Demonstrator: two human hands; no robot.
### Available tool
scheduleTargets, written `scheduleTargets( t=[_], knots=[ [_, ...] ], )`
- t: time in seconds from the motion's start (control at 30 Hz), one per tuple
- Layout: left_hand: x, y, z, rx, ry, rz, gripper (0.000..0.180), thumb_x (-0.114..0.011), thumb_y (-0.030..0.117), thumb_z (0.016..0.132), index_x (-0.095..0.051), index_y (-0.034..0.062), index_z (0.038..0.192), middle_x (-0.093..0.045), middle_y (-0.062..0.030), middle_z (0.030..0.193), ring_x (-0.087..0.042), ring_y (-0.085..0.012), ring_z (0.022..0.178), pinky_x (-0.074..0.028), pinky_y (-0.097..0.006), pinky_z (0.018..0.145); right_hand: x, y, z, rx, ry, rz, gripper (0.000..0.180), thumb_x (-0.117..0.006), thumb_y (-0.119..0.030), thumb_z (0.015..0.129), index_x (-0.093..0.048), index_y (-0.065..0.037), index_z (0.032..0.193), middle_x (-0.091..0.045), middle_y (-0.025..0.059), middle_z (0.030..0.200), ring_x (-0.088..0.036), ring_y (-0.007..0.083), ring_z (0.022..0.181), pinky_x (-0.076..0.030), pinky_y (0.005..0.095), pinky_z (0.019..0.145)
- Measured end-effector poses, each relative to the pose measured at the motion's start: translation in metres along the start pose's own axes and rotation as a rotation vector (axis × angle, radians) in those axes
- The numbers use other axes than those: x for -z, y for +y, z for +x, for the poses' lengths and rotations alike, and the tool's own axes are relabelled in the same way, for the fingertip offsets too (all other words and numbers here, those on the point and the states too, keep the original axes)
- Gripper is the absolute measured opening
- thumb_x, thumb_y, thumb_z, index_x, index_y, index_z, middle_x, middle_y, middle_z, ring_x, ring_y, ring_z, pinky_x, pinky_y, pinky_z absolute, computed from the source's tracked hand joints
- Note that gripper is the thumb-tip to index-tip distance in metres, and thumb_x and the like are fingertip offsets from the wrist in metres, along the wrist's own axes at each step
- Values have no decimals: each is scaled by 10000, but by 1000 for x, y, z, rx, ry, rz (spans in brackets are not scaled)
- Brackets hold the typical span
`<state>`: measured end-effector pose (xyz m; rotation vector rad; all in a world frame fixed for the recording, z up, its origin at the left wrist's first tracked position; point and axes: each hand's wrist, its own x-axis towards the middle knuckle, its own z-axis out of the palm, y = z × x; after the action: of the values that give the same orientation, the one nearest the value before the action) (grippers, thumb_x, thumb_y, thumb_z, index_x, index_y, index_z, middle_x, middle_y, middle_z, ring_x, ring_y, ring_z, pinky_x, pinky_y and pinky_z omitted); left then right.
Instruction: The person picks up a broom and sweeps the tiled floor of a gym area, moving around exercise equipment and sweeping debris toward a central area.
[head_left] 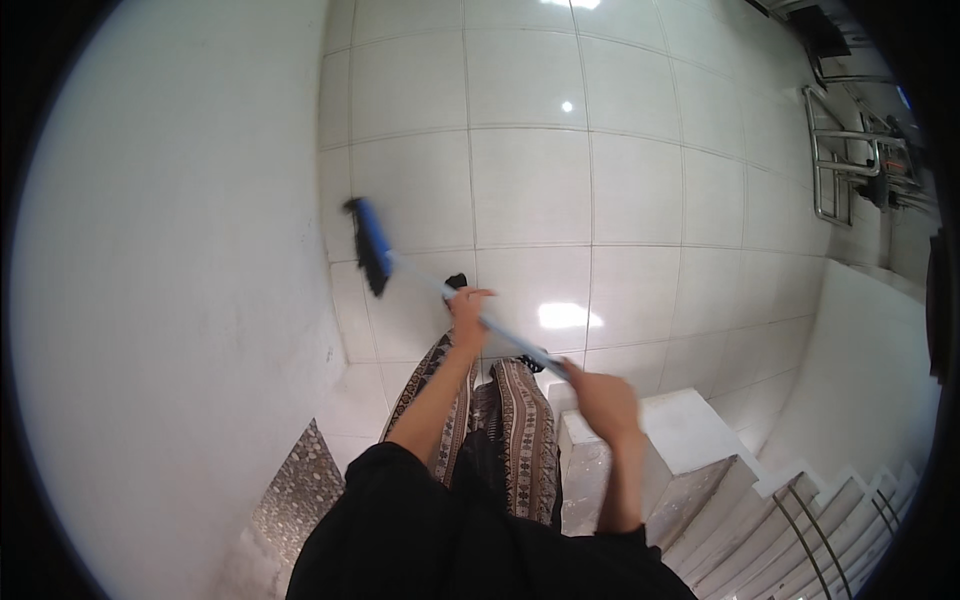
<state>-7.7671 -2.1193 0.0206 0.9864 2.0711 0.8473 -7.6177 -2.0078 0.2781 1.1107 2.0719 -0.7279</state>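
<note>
A broom with a blue head [374, 236] and dark bristles rests at the floor near the left wall, slightly blurred. Its pale handle [515, 338] slants down to the right across the front of my legs. Partway along the handle, my left hand [468, 312] grips it, with a finger or two sticking out to the right. My right hand [603, 400] is closed round the handle's upper end, farther right and nearer my body. My feet in dark footwear stand just below the handle, partly hidden by patterned trousers [524, 420].
Pale tiles cover the floor [530, 190]. A white wall [170, 250] runs along the left, with a pebbled patch [305, 490] low on it. Metal-framed furniture [840, 160] stands at the far right. A white block-like step [690, 430] and stairs [800, 540] lie near right.
</note>
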Motion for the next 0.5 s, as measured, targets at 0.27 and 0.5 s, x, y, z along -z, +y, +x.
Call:
scheduleTargets(
  t=[0.27,0.5],
  knots=[
    [-68,193,113,-311,-69,-292,279,-596,6,694,-538,109,947,-500,-103,890,-475,-301,918,-407,-397,797,144,-24,-48,-316,266,-505,308,-457,-143,859,-550,-120,1152,-572,92,627,-577,254,541,-441,376,496],
    [39,186,127,-365,231,-181,235,-610,9,690,-542,67,908,-545,-118,820,-512,-296,850,-405,-390,750,207,-27,-50,-93,224,-322,334,-445,-103,831,-553,-150,1143,-554,75,597,-567,242,530,-431,373,485]
  ],
)
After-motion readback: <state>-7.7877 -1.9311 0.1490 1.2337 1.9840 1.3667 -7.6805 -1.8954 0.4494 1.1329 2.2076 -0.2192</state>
